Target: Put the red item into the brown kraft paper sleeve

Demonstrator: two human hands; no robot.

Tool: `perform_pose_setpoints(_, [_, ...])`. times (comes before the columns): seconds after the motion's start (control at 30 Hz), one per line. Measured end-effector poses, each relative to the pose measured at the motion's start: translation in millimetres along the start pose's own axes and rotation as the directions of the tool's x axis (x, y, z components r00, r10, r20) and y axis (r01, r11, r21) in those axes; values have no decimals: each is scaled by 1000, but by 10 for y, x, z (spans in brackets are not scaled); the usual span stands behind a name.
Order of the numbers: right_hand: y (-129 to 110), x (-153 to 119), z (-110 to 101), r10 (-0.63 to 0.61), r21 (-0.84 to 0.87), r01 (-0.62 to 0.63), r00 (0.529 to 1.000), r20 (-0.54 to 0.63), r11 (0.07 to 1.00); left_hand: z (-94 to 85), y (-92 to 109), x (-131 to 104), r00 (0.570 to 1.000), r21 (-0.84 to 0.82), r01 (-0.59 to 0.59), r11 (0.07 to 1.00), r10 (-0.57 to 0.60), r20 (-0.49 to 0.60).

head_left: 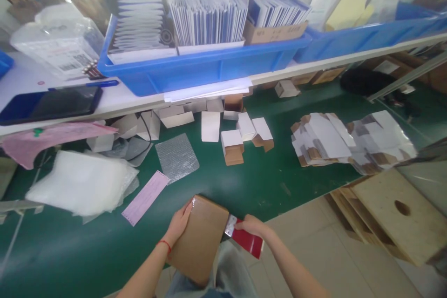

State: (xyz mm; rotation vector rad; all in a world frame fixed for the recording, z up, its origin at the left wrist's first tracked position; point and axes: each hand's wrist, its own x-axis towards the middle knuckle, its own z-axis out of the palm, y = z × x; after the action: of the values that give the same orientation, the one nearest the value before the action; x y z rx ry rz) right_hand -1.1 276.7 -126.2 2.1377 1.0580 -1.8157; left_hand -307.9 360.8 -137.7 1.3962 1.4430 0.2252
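Left fingers: laid flat and closed against the left edge of a brown cardboard box (200, 237); the left hand (179, 223) grips that edge, a red cord seen at the wrist.
Right fingers: clenched around a red tape dispenser (246, 240); the right hand (253, 226) holds it touching the box's right edge.
Box position: tilted, at the near edge of the green table (265, 181), partly overhanging it above the lap.
Near left of box: a pink paper slip (145, 198), a bubble-wrap pouch (177, 157), and clear plastic bags (82, 184) are laid flat.
Table centre: small white cartons (240, 137) are scattered.
Right part of table: flattened cartons (349, 139) are piled.
Far edge, raised shelf: a blue bin (209, 67) of packets and a dark phone (50, 104) are noted.
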Motion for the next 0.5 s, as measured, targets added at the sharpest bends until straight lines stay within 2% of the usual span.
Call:
perform_pose_setpoints(0.1, [-67,-60,-27,-54,10,54,999,3,999,-106,-59,60,1000,-19,-15,1000,15,10])
perform_pose_setpoints(0.2, [-307,-177,-25,-96,16,96,995,17,995,-320,-166,187,1000,-46,-21,999,20,-4])
perform_pose_setpoints(0.37, [-1111,-396,78,-120,-32,120,993,-6,992,-613,-323,316,976,-30,-105,994,97,-194])
perform_pose_setpoints(0.43, [-1447,-482,122,-113,-50,111,993,-30,993,-656,-317,243,973,-62,-155,986,141,-181])
perform_pose_setpoints(0.5, [-1722,-561,141,-98,-50,98,995,-15,994,-685,-277,107,980,-116,-190,975,180,-88])
